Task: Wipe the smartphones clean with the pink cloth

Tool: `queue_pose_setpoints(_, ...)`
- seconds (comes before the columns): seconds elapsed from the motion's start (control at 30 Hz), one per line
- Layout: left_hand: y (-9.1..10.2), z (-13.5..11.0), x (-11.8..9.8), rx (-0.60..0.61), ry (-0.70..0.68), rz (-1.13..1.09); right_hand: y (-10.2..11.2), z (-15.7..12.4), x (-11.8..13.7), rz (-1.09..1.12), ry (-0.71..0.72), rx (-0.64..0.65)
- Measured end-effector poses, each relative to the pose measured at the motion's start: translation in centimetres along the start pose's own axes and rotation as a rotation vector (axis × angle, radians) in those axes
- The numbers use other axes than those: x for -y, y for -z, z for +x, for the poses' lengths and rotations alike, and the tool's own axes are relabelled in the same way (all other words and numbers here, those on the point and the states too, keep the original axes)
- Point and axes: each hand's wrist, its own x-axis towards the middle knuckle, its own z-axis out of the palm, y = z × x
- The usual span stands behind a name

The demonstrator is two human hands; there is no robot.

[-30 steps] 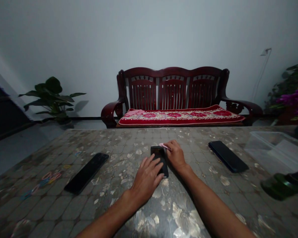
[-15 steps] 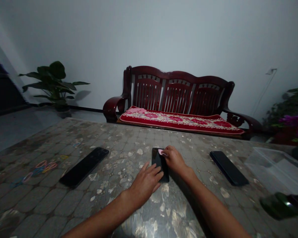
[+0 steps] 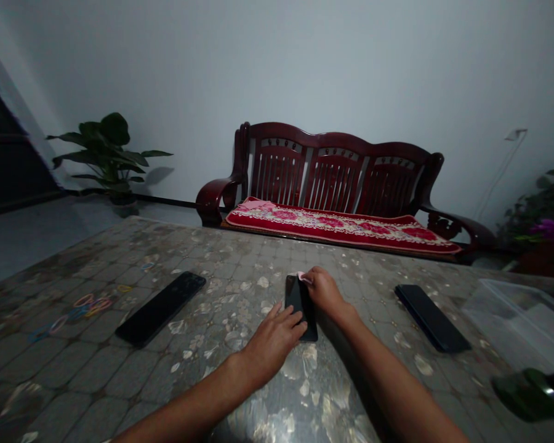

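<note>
A black smartphone (image 3: 297,298) lies flat on the table in front of me. My left hand (image 3: 277,335) rests over its lower part, fingers stretched out and touching the screen. At the phone's top right corner my right hand (image 3: 325,290) is closed on a small pale pink cloth (image 3: 303,277), part of which sticks out from the fingertips. The fingers of that hand hide the rest of the cloth and the phone's upper right edge.
Another black phone (image 3: 161,309) lies to the left, beside several coloured hair ties (image 3: 91,306). To the right are a dark phone (image 3: 431,318), a clear plastic box (image 3: 517,317) and a green bottle (image 3: 524,394). A wooden bench (image 3: 277,166) stands beyond the patterned tabletop (image 3: 221,258).
My right hand has moved slightly up with the pink cloth, from the screen's upper part to the phone's top edge. The left hand stays on the phone. The view has shifted a little.
</note>
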Motion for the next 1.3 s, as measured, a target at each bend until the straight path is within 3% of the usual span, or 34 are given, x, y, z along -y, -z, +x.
queue_pose_setpoints(0.17, 0.3, 0.0, -0.2, 0.016, 0.004, 0.006, -0.7, 0.4, 1.1, 0.003, 0.069, -0.019)
queue_pose_setpoints(0.33, -0.2, -0.1, 0.2, 0.02, -0.002, -0.014, 0.3, 0.0, 0.9, 0.044, 0.252, 0.104)
queue_pose_setpoints(0.53, -0.3, -0.1, 0.4, 0.056, 0.004, -0.01, 0.1, 0.8, 0.6, 0.003, 0.074, 0.024)
queue_pose_setpoints(0.67, 0.0, -0.1, 0.3, 0.074, 0.007, -0.018, -0.3, 0.7, 1.1, 0.028, 0.155, 0.036)
queue_pose_setpoints(0.8, 0.2, 0.0, 0.2, 0.08, 0.004, -0.026, 0.7, 0.0, 0.7, 0.067, 0.269, 0.15)
queue_pose_setpoints(0.87, 0.4, 0.0, 0.1, 0.083, 0.008, -0.024, 1.1, -0.1, 0.3, 0.05, 0.243, 0.166)
queue_pose_setpoints(1.03, 0.7, 0.0, -0.1, 0.088, 0.021, -0.022, 0.9, 0.5, 0.5, -0.018, 0.105, 0.063)
queue_pose_setpoints(1.3, 0.6, 0.0, 0.0, 0.065, 0.021, -0.043, 0.9, -0.8, 1.0, 0.071, 0.291, 0.113)
